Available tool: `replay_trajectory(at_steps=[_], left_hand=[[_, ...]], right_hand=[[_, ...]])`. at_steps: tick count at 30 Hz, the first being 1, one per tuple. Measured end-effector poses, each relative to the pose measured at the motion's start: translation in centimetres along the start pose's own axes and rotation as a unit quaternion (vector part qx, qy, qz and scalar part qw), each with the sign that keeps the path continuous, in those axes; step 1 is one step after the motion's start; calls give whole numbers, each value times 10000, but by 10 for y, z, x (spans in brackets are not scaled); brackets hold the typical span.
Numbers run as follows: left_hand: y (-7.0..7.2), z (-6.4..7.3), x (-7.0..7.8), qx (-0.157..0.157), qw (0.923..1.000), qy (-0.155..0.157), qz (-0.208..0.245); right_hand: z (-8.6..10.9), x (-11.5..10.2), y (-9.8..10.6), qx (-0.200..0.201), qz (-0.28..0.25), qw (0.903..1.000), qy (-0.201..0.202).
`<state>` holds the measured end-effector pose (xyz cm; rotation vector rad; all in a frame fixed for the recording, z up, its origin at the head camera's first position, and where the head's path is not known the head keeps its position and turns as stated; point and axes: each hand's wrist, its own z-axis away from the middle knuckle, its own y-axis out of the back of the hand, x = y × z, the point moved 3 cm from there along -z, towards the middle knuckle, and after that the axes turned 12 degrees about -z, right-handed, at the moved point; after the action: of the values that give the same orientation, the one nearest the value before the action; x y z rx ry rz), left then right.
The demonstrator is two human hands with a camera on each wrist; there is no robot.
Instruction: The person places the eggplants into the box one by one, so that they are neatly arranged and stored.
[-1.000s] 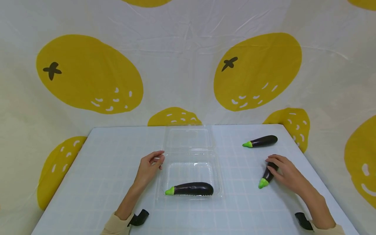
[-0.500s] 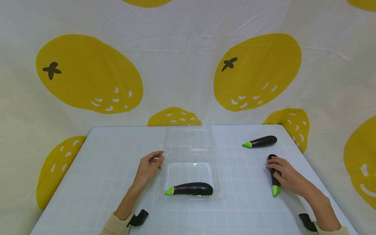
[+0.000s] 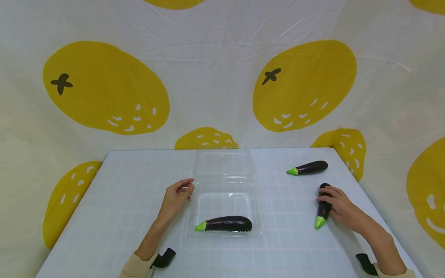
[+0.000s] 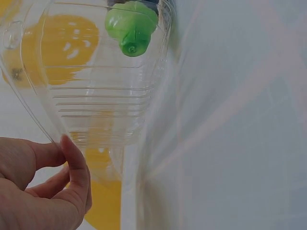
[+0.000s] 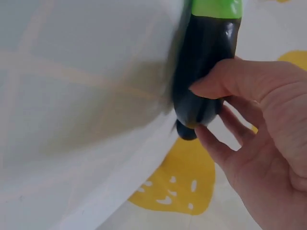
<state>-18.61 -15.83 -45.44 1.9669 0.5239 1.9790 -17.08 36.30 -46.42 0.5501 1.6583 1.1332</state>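
Observation:
In the head view my left hand [image 3: 176, 199] is at the left edge of an open clear plastic clamshell container [image 3: 226, 187]. The left wrist view shows its thumb and a finger pinching the container's rim [image 4: 45, 132]. Lying crosswise in the container's near part is an eggplant [image 3: 229, 223] with a green stem end. On the right, my right hand [image 3: 342, 206] holds a second eggplant [image 3: 324, 210], its green end pointing toward me. The right wrist view has the thumb on one side of this eggplant [image 5: 204, 57] and fingers at its dark rounded end.
A third eggplant [image 3: 312, 167] lies at the far right of the table, beyond my right hand. The container's clear lid [image 3: 222, 162] is folded back toward the table's far edge. Behind the table [image 3: 114, 208] hangs a cloth printed with yellow fruit.
The eggplant at my right hand has turned, its green end swinging to the right and then slightly back left. My right hand shifted a little to the right. The left hand stayed still.

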Motion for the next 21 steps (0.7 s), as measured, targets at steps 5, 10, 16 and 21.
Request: replay_trajectory(at_steps=[5, 10, 16, 21], left_hand=[[2, 2, 4, 20, 10000, -29, -21], [1, 1, 1, 42, 10000, 41, -21], [4, 5, 8, -1, 10000, 35, 12], [7, 8, 13, -37, 10000, -43, 69]], right_hand=[[0, -2, 0, 225, 382, 9983, 370], [1, -3, 0, 609, 685, 9932, 719], [-3, -4, 1, 715, 626, 9929, 713], [-6, -9, 3, 658, 301, 9968, 348]])
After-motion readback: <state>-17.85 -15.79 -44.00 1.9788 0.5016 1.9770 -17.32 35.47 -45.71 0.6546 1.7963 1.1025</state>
